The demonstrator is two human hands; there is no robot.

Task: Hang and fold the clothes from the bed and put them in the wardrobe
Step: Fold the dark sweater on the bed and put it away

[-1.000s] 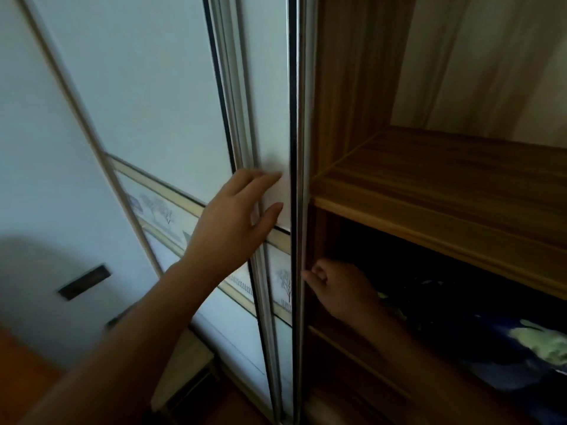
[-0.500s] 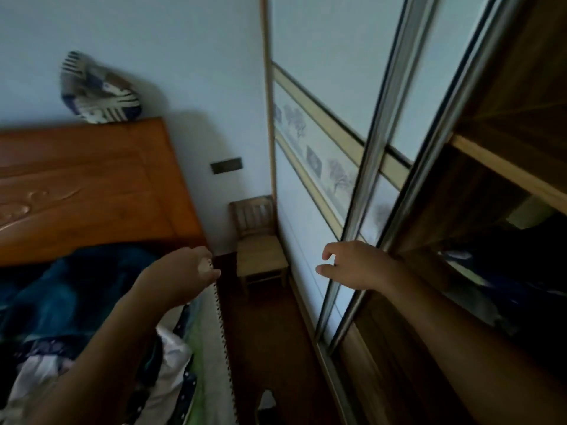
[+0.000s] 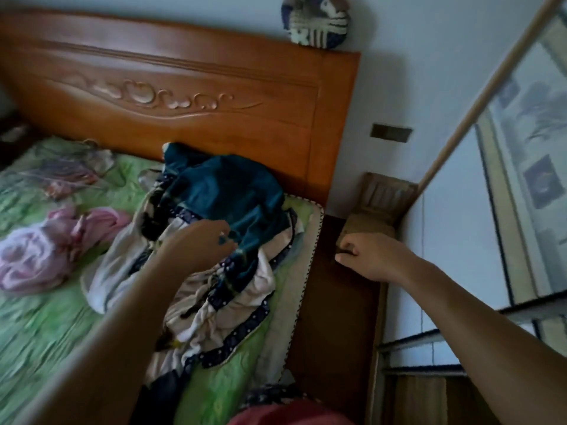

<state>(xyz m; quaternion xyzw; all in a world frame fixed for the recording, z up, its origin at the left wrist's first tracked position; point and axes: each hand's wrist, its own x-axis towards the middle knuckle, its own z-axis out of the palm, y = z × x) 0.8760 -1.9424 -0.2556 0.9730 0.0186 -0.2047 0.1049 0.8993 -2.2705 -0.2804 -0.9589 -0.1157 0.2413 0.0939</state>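
A heap of clothes lies on the green bed sheet (image 3: pixel 36 317) near the headboard. On top is a dark teal garment (image 3: pixel 227 191), with a white garment with navy dotted trim (image 3: pixel 214 308) under it. A bundle of pink clothes (image 3: pixel 46 250) lies further left. My left hand (image 3: pixel 199 243) reaches over the heap, and its fingertips curl into the lower edge of the teal garment. My right hand (image 3: pixel 371 259) hovers over the floor gap between bed and wardrobe, fingers loosely curled round nothing. The wardrobe's white sliding door (image 3: pixel 460 216) stands at the right.
A carved wooden headboard (image 3: pixel 184 87) backs the bed, with a blue-and-white round cushion (image 3: pixel 316 19) on top of it. A small wooden chair (image 3: pixel 377 204) fills the corner between bed and wardrobe. Dark wooden floor (image 3: pixel 334 332) runs along the bedside. Something red (image 3: pixel 291 415) shows at the bottom edge.
I have turned from the wardrobe to the bed. My left hand left the sliding door and reached down onto the teal garment. My right hand came away from the wardrobe frame.
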